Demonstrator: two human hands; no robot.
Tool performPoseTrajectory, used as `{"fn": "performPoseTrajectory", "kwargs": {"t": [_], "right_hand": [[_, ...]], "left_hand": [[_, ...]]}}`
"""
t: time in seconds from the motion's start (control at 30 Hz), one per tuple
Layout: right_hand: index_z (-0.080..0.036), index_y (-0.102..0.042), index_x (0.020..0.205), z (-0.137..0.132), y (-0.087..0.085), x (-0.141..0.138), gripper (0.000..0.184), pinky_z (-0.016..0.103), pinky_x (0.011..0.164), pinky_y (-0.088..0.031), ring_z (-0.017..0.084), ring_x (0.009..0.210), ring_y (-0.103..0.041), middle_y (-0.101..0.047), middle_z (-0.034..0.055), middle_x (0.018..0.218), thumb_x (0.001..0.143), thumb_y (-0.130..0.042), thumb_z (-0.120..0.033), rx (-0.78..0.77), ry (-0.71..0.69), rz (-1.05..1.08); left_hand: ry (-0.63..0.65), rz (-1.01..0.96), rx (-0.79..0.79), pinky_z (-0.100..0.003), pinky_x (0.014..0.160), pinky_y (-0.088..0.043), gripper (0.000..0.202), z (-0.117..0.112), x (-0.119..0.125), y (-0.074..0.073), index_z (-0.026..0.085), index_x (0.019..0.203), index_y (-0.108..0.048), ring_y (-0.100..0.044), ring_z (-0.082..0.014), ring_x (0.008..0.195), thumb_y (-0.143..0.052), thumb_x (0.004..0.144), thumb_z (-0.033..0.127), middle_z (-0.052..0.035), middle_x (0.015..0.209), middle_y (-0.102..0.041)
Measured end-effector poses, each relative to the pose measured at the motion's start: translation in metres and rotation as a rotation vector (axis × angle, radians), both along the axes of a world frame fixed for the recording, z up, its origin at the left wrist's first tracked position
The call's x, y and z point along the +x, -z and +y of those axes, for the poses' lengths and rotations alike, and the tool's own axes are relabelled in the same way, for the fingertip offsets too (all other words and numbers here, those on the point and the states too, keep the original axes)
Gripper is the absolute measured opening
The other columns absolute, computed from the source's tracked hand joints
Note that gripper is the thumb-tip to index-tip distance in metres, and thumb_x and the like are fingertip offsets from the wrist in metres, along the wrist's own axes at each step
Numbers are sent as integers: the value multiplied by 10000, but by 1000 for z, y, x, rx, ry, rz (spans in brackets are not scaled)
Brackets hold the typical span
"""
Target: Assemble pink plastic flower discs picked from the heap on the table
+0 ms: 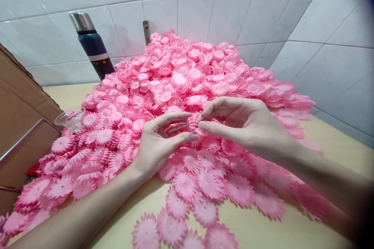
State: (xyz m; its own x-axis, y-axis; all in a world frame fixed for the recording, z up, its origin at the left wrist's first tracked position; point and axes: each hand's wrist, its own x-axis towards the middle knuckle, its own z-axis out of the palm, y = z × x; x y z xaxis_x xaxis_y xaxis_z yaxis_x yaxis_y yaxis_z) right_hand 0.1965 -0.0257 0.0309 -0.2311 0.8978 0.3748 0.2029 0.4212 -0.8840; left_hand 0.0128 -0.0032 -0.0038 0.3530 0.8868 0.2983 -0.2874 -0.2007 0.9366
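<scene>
A large heap of pink scalloped flower pieces [181,79] fills the middle of the table; many show a small dark hole at the centre. Over its front slope, my left hand [163,140] comes in from the lower left, thumb and fingers closed around the edges of a small pink flower piece [192,123]. My right hand [242,120] reaches in from the right, its thumb and forefinger pinched at the same piece. Fingertips hide most of that piece, and its pink blends with the heap behind.
A dark blue bottle [95,48] with a steel cap stands behind the heap, by the tiled wall [195,15]. At left are a cardboard box [26,89] and a clear plastic cup [70,120]. Loose flower pieces [172,225] lie across the table's front [248,227].
</scene>
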Motion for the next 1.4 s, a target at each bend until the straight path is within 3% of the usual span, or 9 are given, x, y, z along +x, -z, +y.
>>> {"fn": "performPoseTrajectory", "kwargs": {"t": [0.33, 0.57, 0.73, 0.93, 1.17, 1.4], "right_hand": [[-183, -622, 786, 1, 2, -1, 97, 269, 697, -551, 145, 763, -638, -661, 22, 807, 741, -708, -184, 8, 9, 13], [-198, -634, 792, 3, 3, 2, 51, 272, 607, -510, 147, 713, -614, -646, 8, 779, 760, -649, -161, 74, 105, -66], [-203, -700, 822, 1, 3, 1, 175, 303, 681, -490, 156, 768, -615, -677, 19, 828, 778, -566, -101, 202, 101, -233], [-169, -634, 771, 0, 4, -4, 33, 281, 588, -458, 133, 643, -566, -637, 11, 718, 738, -632, -176, 203, 198, -356], [-175, -649, 732, -1, 3, -3, 156, 260, 547, -419, 114, 594, -537, -626, 5, 675, 839, -548, -228, 113, 59, -329], [-198, -669, 792, -2, 1, 2, 78, 242, 601, -457, 122, 670, -565, -635, 2, 737, 793, -667, -275, -55, -43, -163]], "left_hand": [[-42, 54, 66, -280, 865, -557, 400, -1, 1, -3, 230, 969, -706, -651, -158, 929, -789, 617, 61, -3, 982, -684], [-153, 68, 158, -207, 807, -553, 282, 1, 0, -6, 246, 892, -715, -645, -129, 917, -763, 668, 82, 14, 953, -689], [-58, 68, 167, -201, 824, -558, 335, 1, 0, -3, 238, 929, -713, -649, -123, 928, -761, 658, 47, 16, 955, -681], [21, 58, 273, -249, 848, -575, 335, -2, 1, 0, 210, 993, -711, -640, -149, 966, -720, 708, 34, -31, 1009, -659], [38, 67, 299, -307, 855, -586, 328, -1, -1, 1, 195, 1006, -711, -626, -183, 999, -714, 718, 38, -64, 1031, -636], [34, 67, 279, -314, 870, -572, 294, 0, -1, 1, 163, 998, -706, -633, -195, 990, -724, 721, 63, -73, 1019, -645]]}}
